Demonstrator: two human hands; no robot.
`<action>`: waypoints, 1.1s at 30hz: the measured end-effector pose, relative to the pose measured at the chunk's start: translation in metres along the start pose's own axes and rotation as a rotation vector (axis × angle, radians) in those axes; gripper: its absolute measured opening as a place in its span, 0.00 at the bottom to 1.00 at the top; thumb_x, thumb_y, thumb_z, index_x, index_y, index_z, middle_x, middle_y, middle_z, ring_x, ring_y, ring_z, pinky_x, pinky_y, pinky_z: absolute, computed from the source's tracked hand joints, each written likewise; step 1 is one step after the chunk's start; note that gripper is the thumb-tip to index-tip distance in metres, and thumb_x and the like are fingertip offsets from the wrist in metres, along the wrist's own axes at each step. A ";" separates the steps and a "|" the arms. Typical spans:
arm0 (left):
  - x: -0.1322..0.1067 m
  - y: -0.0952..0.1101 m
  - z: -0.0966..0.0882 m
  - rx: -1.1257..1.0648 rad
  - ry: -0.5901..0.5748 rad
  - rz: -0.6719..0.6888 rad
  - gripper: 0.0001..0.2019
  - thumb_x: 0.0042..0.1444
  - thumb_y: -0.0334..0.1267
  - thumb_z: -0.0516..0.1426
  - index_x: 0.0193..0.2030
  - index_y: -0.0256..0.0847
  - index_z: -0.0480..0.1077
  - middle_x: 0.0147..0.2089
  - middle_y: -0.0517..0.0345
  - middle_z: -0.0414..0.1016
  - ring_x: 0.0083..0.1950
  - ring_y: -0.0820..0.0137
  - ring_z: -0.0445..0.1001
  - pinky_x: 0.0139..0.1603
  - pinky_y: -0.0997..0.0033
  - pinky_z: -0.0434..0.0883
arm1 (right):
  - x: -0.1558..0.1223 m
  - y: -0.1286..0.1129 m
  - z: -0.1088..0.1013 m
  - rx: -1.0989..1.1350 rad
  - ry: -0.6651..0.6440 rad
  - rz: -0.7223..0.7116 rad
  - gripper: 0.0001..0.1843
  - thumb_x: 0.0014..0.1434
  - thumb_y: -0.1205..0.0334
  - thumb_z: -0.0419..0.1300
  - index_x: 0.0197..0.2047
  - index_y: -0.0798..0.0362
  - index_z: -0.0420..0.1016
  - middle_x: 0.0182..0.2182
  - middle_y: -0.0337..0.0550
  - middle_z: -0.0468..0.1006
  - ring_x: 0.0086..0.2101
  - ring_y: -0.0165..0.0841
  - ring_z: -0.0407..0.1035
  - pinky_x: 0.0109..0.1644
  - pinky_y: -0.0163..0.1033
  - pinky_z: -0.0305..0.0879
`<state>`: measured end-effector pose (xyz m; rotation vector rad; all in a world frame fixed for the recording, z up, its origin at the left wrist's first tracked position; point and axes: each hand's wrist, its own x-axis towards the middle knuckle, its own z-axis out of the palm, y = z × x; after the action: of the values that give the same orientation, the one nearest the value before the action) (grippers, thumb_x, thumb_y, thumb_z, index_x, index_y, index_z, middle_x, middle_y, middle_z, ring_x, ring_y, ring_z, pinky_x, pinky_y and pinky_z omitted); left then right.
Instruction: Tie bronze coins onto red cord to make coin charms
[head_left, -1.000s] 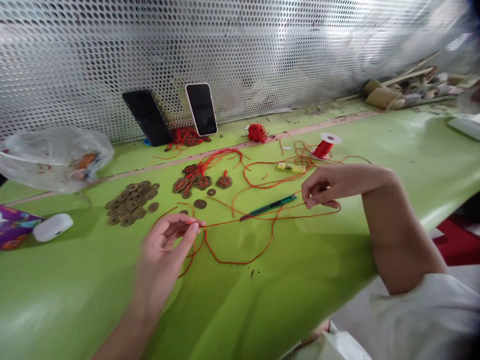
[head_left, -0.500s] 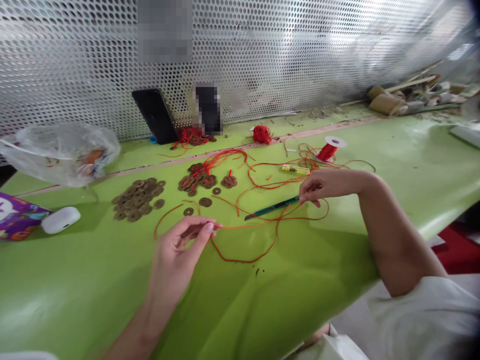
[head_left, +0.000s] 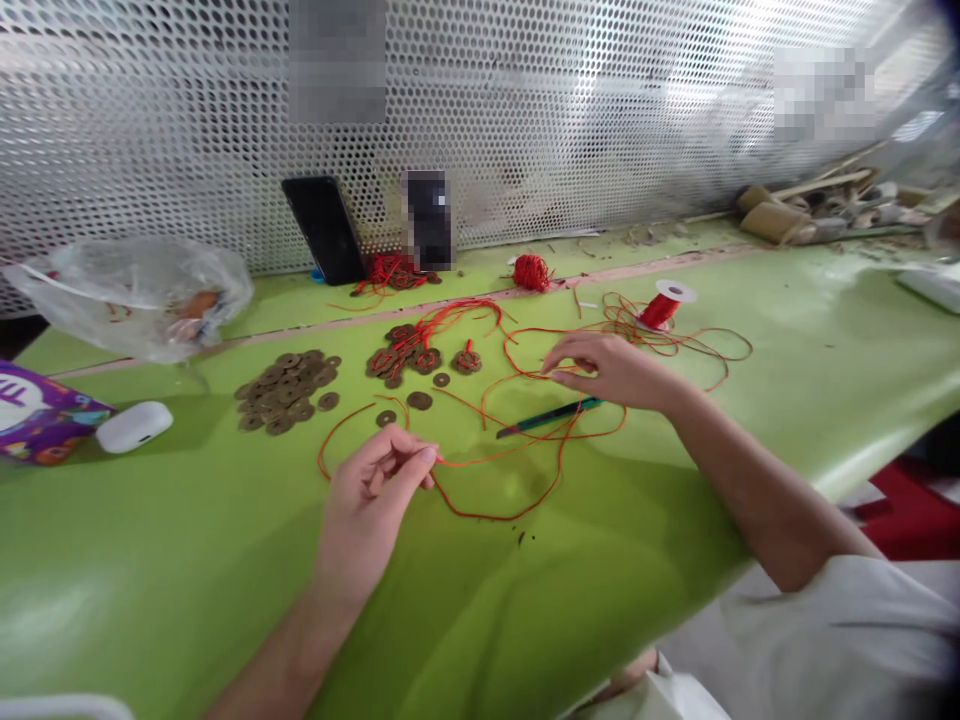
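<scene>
The person's left hand [head_left: 367, 515] is clamped on a thin red cord [head_left: 495, 517], pinched between thumb and forefinger; the cord's loops lie on the smooth, light green surface [head_left: 465, 620] to that hand's right; the right hand [head_left: 619, 370] hangs over these loops, fingers bent and thumb beneath, though one cannot tell whether its tips meet or grip anything; a slim green-and-black utility knife [head_left: 549, 416] lies between the hands, nearer the right; just beyond the left hand is a flat brown holed metal coin [head_left: 385, 418], and farther off, to its left, a heap of similar brown coins [head_left: 285, 393]; round brown coins tied with red cord [head_left: 401, 358] lie well beyond it; a white-flanged spool of red cord [head_left: 663, 306] stands beyond the right hand.
</scene>
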<state>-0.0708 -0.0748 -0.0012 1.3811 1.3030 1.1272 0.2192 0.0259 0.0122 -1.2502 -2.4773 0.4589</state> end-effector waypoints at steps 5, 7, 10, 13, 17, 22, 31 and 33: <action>0.000 -0.002 0.003 -0.006 -0.009 0.003 0.10 0.57 0.43 0.58 0.29 0.41 0.69 0.29 0.62 0.72 0.28 0.75 0.69 0.30 0.75 0.67 | 0.014 -0.034 0.037 0.061 -0.005 -0.076 0.13 0.63 0.55 0.55 0.40 0.53 0.77 0.39 0.44 0.77 0.38 0.32 0.71 0.45 0.36 0.64; 0.001 -0.003 0.003 0.002 -0.010 -0.002 0.10 0.57 0.44 0.58 0.30 0.41 0.69 0.29 0.62 0.72 0.28 0.75 0.70 0.30 0.76 0.67 | 0.017 -0.046 0.050 0.006 -0.013 -0.058 0.14 0.63 0.52 0.55 0.41 0.53 0.76 0.39 0.44 0.77 0.39 0.34 0.71 0.44 0.38 0.63; 0.004 -0.006 0.001 -0.001 0.005 -0.030 0.10 0.56 0.45 0.59 0.32 0.40 0.69 0.31 0.61 0.72 0.28 0.75 0.70 0.30 0.76 0.68 | 0.020 -0.054 0.064 -0.068 -0.026 -0.036 0.12 0.62 0.55 0.56 0.40 0.55 0.74 0.39 0.46 0.76 0.38 0.35 0.70 0.42 0.38 0.63; 0.007 -0.010 0.001 -0.026 0.011 -0.070 0.11 0.54 0.46 0.61 0.34 0.40 0.71 0.31 0.60 0.73 0.29 0.74 0.70 0.30 0.76 0.69 | 0.020 -0.052 0.070 -0.080 -0.033 -0.024 0.08 0.63 0.64 0.53 0.39 0.56 0.73 0.38 0.47 0.74 0.36 0.33 0.68 0.41 0.37 0.62; 0.007 -0.010 0.002 -0.103 0.023 -0.164 0.12 0.50 0.45 0.64 0.35 0.39 0.73 0.32 0.58 0.75 0.30 0.74 0.72 0.32 0.75 0.71 | 0.019 -0.051 0.069 0.062 0.035 -0.019 0.08 0.64 0.64 0.51 0.37 0.56 0.71 0.36 0.46 0.74 0.33 0.31 0.67 0.39 0.37 0.61; 0.005 -0.007 0.005 -0.273 0.064 -0.294 0.12 0.46 0.45 0.67 0.33 0.39 0.75 0.27 0.60 0.73 0.27 0.75 0.69 0.31 0.76 0.69 | 0.015 -0.060 0.066 0.436 0.127 0.074 0.05 0.61 0.62 0.54 0.36 0.54 0.69 0.32 0.42 0.74 0.29 0.28 0.66 0.34 0.33 0.62; 0.003 -0.003 0.007 -0.480 0.103 -0.304 0.12 0.46 0.44 0.67 0.35 0.41 0.76 0.28 0.62 0.73 0.29 0.76 0.70 0.27 0.80 0.68 | 0.009 -0.071 0.063 0.650 -0.006 0.043 0.08 0.61 0.59 0.56 0.35 0.55 0.70 0.31 0.41 0.75 0.29 0.26 0.67 0.32 0.31 0.62; 0.004 -0.001 0.006 -0.529 0.117 -0.300 0.11 0.47 0.43 0.67 0.35 0.41 0.75 0.28 0.62 0.73 0.28 0.77 0.69 0.24 0.81 0.66 | 0.008 -0.071 0.063 0.645 -0.020 0.040 0.08 0.61 0.58 0.56 0.35 0.55 0.70 0.31 0.41 0.76 0.29 0.26 0.67 0.32 0.31 0.62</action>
<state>-0.0650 -0.0713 -0.0026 0.7171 1.1345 1.2402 0.1376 -0.0160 -0.0128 -1.0155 -2.0507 1.1662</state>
